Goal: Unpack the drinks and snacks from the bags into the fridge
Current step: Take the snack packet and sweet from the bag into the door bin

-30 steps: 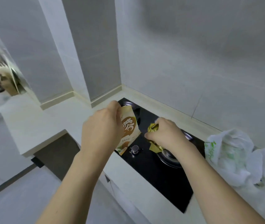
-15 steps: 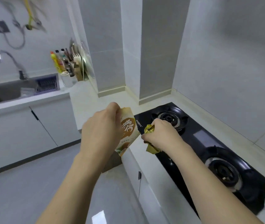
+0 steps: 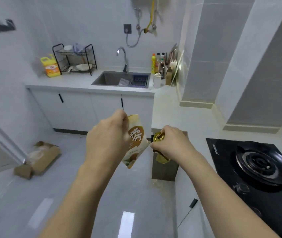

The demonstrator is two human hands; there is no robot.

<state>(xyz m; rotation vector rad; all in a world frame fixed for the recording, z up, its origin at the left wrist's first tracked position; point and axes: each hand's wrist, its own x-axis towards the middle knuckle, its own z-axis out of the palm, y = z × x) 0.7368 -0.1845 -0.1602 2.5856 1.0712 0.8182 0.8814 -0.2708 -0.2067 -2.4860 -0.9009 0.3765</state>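
The person stands mid-kitchen with a snack in each hand, so the task looks partway through: two items are out of the bags, none is stored yet as far as this view shows. The left hand (image 3: pixel 109 141) grips a beige pouch (image 3: pixel 136 140) by its upper edge, fingers curled round it, the pouch hanging tilted in the air. The right hand (image 3: pixel 170 143) is closed round a gold packet (image 3: pixel 160 146), crumpled ends sticking out above and below the fist. The two snacks are near each other, the pouch's edge almost at the right knuckles; whether they touch cannot be told.

Taking the hob (image 3: pixel 253 167) as landmark: both hands are held out to its left, over the floor and well short of the sink (image 3: pixel 119 79), which lies far beyond the hob on the back counter. A cardboard box (image 3: pixel 39 158) sits on the floor, far left of the hob.

No fridge and no bags are in view. Left to do, by judgement: carry both snacks to the fridge, place them, then return for whatever remains.
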